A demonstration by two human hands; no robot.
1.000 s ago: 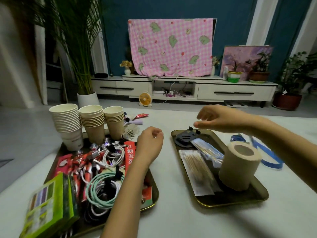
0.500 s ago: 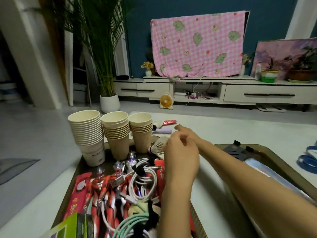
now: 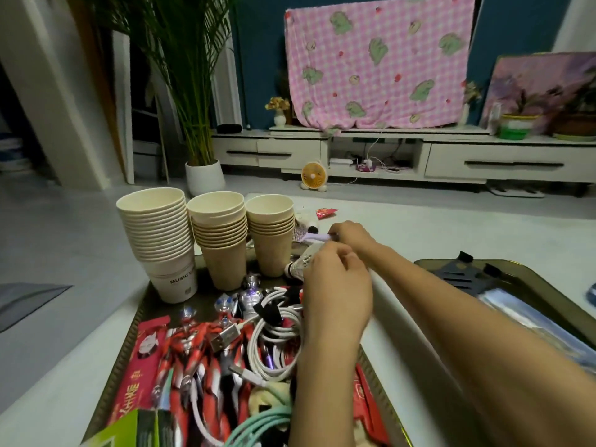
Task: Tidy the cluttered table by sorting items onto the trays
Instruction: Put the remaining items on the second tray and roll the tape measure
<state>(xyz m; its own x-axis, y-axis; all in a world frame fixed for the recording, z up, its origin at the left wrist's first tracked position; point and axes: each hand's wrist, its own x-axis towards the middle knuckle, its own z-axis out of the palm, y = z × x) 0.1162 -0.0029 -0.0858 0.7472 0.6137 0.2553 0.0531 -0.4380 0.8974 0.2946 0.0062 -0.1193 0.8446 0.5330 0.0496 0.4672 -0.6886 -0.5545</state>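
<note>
Right hand (image 3: 353, 237) now off right tray (image 3: 529, 272), pinching loose purple item (image 3: 317, 237). Left hand (image 3: 337, 285) curled by shuttlecock (image 3: 301, 264), grip unclear. Next pickup starting.

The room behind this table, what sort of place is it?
Most likely a home living room: a low white cabinet with drawers stands against the blue wall, a pink cloth hangs above it, and a tall potted plant stands beside it.

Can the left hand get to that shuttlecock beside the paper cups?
Probably yes: the left hand is right next to the shuttlecock, its fingers at the feathers, with nothing between them.
</note>
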